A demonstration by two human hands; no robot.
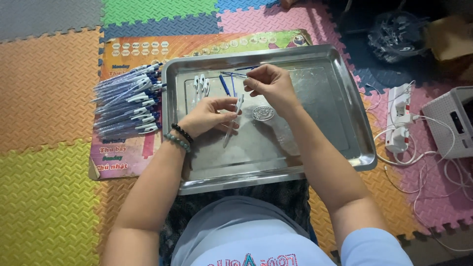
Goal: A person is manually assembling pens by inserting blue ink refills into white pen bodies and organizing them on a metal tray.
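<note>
The left hand (209,116) pinches a pen barrel (232,123); the right hand (268,84) pinches a thin refill (235,75). A loose grip could drop either onto the tray (340,98), scattering small parts.

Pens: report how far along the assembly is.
Done: a pile of finished blue-and-white pens lies left of the metal tray. In hand: the left hand holds a clear barrel; the right hand pinches a thin refill. Left: white caps and blue parts on the tray.
</note>
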